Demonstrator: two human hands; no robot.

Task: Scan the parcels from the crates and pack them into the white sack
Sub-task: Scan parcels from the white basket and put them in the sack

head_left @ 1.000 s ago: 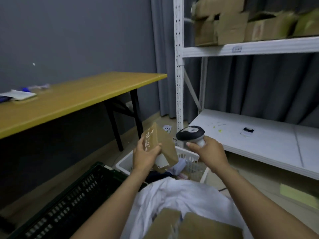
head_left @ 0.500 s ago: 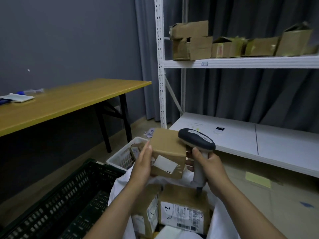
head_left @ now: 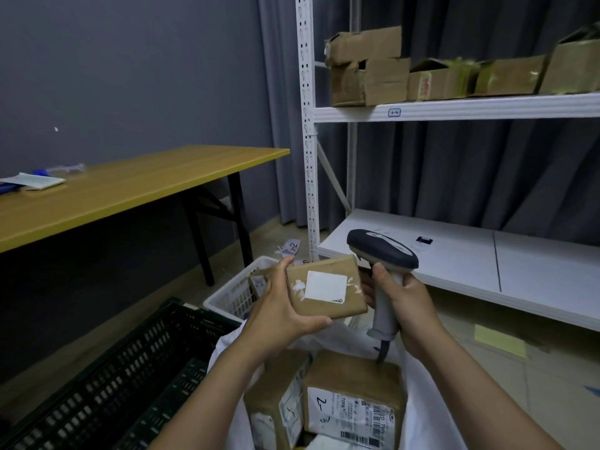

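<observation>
Gripping a small brown parcel (head_left: 328, 289) above the white sack (head_left: 418, 384), the left hand (head_left: 279, 306) curls thumb under and fingers over its edge. The right hand (head_left: 406, 303) wraps the scanner (head_left: 383, 254) handle just beside it. Parcels in the sack (head_left: 350, 401) are cut off below; the top parcel's label is unreadable.

Worn on the head, wide-angle, facing forward and down, close above the left hand (head_left: 285, 316) and right hand (head_left: 412, 306), with white sack (head_left: 422, 417) below and shelving (head_left: 454, 109) beyond.
</observation>
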